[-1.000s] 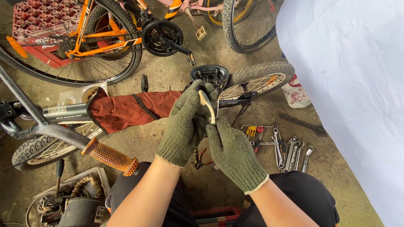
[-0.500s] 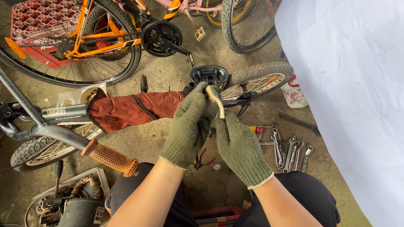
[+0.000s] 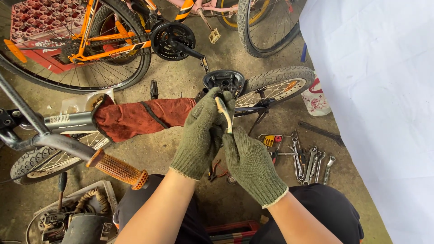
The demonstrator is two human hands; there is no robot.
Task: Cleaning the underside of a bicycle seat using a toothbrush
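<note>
A thin pale strip stands nearly upright between both gloved hands, above the small bike's frame. Left hand — fingers curled shut around the strip's lower part, wrist angled up from the forearm. Right hand sits just below, back facing the camera, fingers pressed closed at the strip's base. Behind — a rust-red cloth wraps the frame; wrenches lie on the floor to the right.
</note>
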